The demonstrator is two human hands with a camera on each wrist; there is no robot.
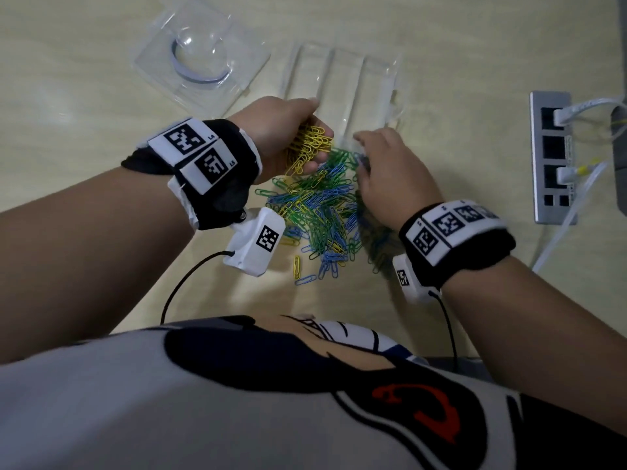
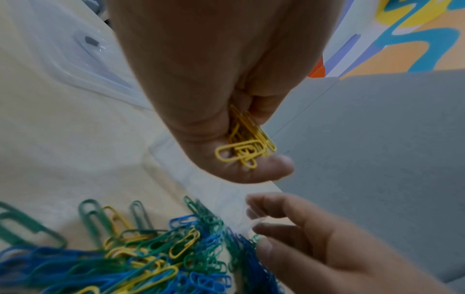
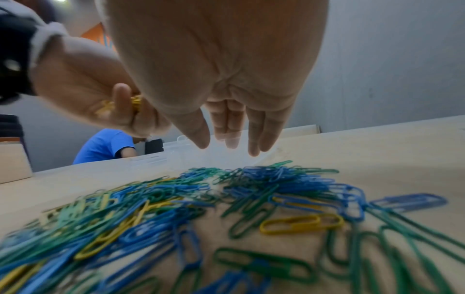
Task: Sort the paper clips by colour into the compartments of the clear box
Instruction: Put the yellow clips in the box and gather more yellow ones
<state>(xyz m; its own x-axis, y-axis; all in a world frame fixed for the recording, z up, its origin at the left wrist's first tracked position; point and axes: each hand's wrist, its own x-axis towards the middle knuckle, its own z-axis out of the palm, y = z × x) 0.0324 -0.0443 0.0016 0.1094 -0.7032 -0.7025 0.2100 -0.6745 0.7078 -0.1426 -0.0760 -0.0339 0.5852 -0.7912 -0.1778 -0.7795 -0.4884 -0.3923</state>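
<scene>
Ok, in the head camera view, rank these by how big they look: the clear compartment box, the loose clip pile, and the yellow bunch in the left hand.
1. Loose clip pile and clear compartment box: similar, can't rank.
2. Yellow bunch, clearly smallest.

A pale wooden bench [image 1: 84,79] with a grey socket strip [image 1: 553,157] at its right, plain grey wall [image 3: 390,59] behind

Bare forearms; black wristbands [image 1: 217,171] with white square-code tags. White camera boxes [image 1: 256,244] under each wrist, thin black cables [image 1: 183,286] trailing. Grey shirt [image 1: 101,401] printed black, with a red mark.
</scene>
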